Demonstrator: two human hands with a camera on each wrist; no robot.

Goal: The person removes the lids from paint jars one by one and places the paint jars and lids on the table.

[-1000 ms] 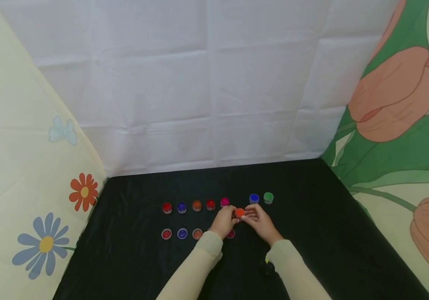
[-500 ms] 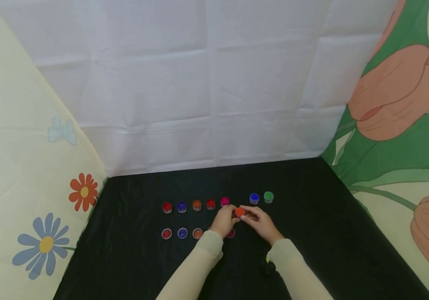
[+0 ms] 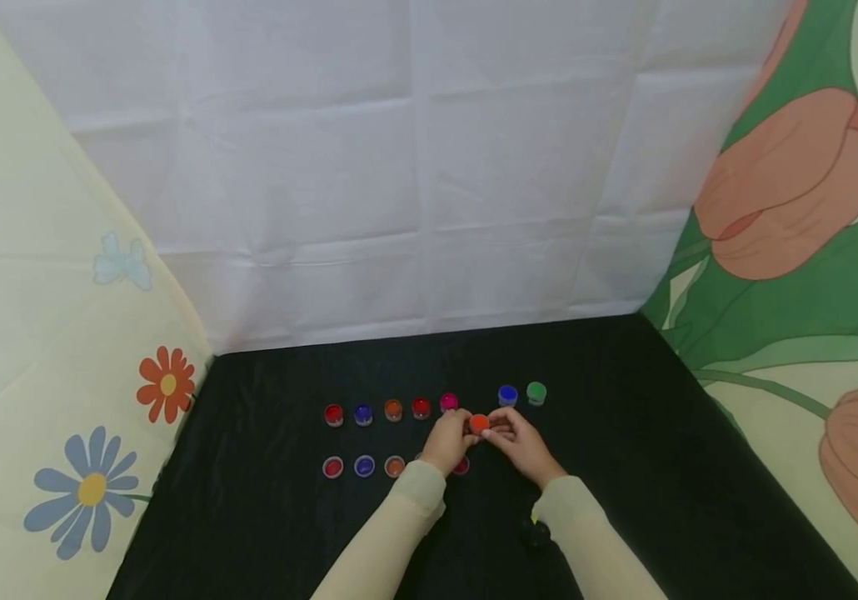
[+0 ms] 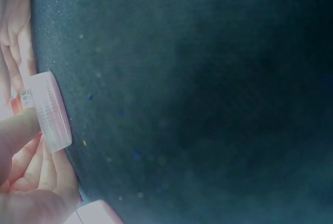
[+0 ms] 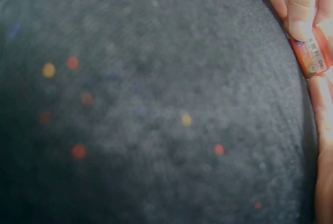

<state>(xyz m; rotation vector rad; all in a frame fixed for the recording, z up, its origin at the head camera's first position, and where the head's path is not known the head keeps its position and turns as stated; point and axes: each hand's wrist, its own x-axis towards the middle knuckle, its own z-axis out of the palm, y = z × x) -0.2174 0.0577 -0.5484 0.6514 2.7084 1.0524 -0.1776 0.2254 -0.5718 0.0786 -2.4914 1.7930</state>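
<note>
Both hands hold one small orange-red paint pot (image 3: 479, 424) in front of the body, over the black cloth. From the left, the fingers and thumb of my left hand (image 3: 446, 443) grip it. The fingertips of my right hand (image 3: 523, 447) pinch its other side. The right wrist view shows the pot's printed label (image 5: 314, 56) under a finger and thumb. Seen from the left wrist, a clear ridged lid (image 4: 52, 112) faces outward at the fingertips. A pink pot (image 3: 449, 402) stands just behind the left hand, and a blue pot (image 3: 507, 395) behind the right.
Red (image 3: 334, 415), purple-blue (image 3: 363, 414), orange (image 3: 393, 410) and another red pot (image 3: 421, 407) line the back row, with a green pot (image 3: 536, 393) at its right end. Nearer lie flat clear-rimmed rounds (image 3: 365, 466), partly hidden by the left arm. White cloth (image 3: 421, 208) hangs behind.
The right fingers have shifted slightly around the pot's edge. Both hands and the pot stay in nearly the same place.
</note>
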